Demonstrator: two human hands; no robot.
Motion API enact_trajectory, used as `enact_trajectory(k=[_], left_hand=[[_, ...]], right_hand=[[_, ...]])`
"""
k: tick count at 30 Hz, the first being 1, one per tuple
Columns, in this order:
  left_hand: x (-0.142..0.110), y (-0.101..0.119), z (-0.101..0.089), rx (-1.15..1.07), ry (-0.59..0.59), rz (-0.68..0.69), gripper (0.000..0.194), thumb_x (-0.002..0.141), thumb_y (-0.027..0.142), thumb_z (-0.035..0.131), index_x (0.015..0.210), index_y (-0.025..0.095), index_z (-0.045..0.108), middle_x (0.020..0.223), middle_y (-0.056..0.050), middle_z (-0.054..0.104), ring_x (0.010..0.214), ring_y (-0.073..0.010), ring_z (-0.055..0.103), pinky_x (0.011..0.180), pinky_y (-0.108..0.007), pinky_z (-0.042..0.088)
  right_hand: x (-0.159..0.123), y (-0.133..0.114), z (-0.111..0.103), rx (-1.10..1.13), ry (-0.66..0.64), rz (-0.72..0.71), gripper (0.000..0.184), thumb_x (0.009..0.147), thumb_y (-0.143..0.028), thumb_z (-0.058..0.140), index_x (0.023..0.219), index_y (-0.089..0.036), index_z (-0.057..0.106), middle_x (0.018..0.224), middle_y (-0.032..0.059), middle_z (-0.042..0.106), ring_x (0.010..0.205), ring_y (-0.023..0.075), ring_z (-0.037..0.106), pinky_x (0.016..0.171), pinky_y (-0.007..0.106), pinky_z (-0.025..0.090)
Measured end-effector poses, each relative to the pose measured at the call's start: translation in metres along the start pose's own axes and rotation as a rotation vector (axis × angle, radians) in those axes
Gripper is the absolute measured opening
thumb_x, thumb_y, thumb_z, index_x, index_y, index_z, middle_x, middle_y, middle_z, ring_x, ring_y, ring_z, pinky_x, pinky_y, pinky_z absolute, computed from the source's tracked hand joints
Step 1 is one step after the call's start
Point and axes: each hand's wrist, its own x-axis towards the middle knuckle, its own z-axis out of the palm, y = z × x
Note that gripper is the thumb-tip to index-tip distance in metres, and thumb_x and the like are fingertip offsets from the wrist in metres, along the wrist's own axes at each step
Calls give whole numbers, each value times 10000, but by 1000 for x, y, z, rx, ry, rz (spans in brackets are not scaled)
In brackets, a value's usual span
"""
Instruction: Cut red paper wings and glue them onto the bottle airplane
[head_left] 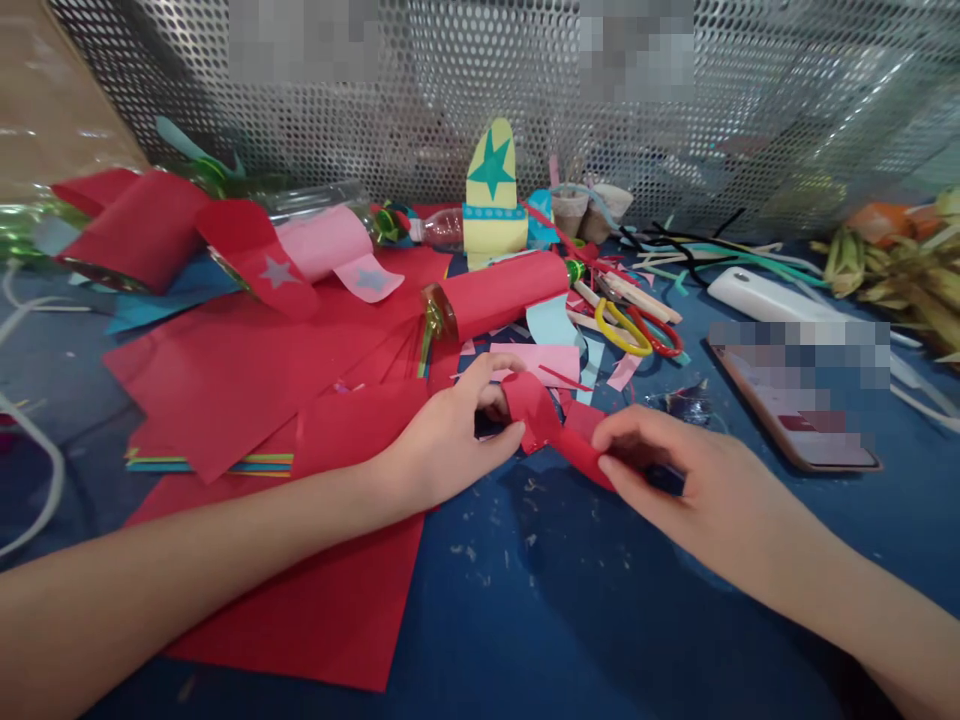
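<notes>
A curled red paper strip (534,408) spans the gap between my two hands, just above the blue table (480,620). My left hand (439,430) has its thumb and fingers closed around the strip's left end, though the inner fingers are partly hidden. At the other end, my right hand (679,475) pinches the strip between thumb and fingertips. Beyond the strip lie a rolled pink paper piece (536,365) and small paper scraps. Large red paper sheets (300,600) lie beneath and beside my left forearm.
A red paper-wrapped bottle (506,293) and a yellow cutout with a green star (491,170) are at the back. Scissors with yellow handles (624,330) are right of them. A phone (795,410) and a white glue gun (772,300) lie at right. A perforated metal panel (420,110) borders the back.
</notes>
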Motion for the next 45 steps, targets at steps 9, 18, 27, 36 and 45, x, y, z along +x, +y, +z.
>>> enact_trajectory(k=[9,18,27,36,45], left_hand=[[-2,2,-1,20,-10,3,414,791,156,533,1175,205,387,703,49,609,670,-131,601,665,-257,468],[-2,0,0,6,-23,42,406,788,166,529,1170,199,397,701,45,595,662,-137,596,635,-247,468],[-3,-3,0,39,0,93,333,772,150,526,1096,212,485,725,44,576,673,-130,599,660,-248,482],[-1,1,-3,110,-3,100,128,794,161,505,839,206,617,846,5,678,755,-148,626,730,-258,509],[-3,3,-3,134,-1,94,198,769,114,518,884,216,643,823,15,691,752,-145,643,703,-246,509]], right_hand=[[-1,3,5,-136,71,-188,132,851,-128,480,890,-222,563,885,31,655,782,165,638,713,286,503],[-9,-5,14,-145,-196,-291,171,836,-50,524,826,-220,514,997,32,597,910,163,585,817,304,467],[-8,-6,8,-75,-95,-201,116,925,-116,440,903,-226,470,897,15,610,777,145,612,697,272,479],[1,1,12,5,-73,-302,282,833,1,527,1005,-177,663,1080,54,640,1036,127,585,957,258,434],[2,3,13,40,94,-239,245,839,-73,554,976,-210,704,1007,35,716,920,144,668,868,269,523]])
